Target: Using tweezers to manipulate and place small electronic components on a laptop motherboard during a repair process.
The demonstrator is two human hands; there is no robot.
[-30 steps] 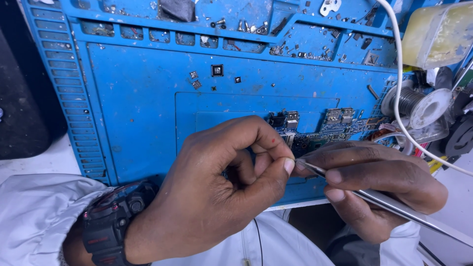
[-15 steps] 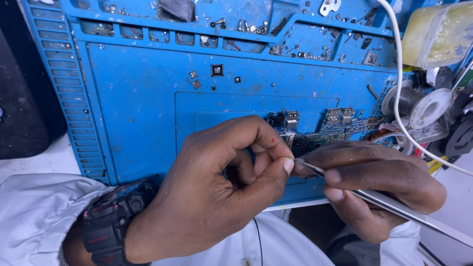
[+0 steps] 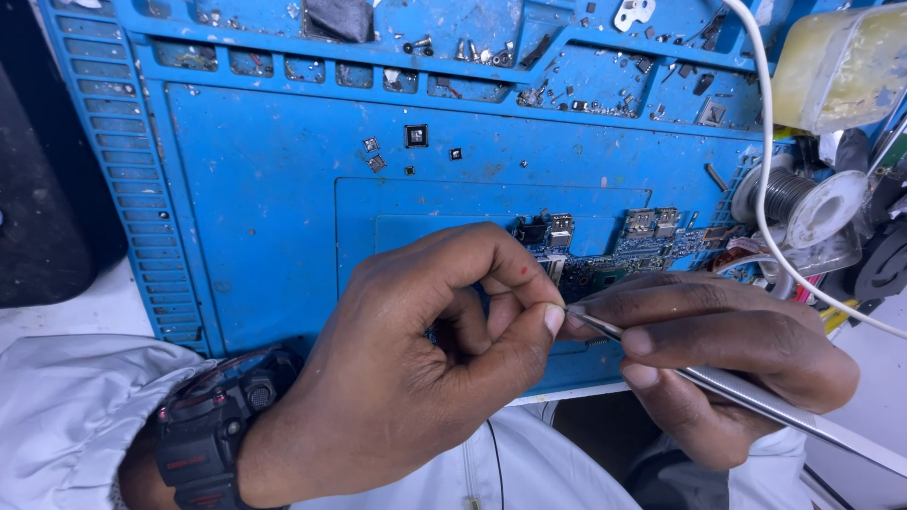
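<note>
Steel, slim and bright, the pointed metal tweezers (image 3: pixel 756 401) lie pinched in the right hand (image 3: pixel 718 359), tips meeting the curled left hand (image 3: pixel 425 359), whose thumb and forefinger are closed together as if on something too small to make out. It looks like a fine placing step over the blue circuit board with silver connectors (image 3: pixel 614 250) on the blue silicone work mat (image 3: pixel 265 208); next calls for steady, precise tips. The hands hide most of the board.
</note>
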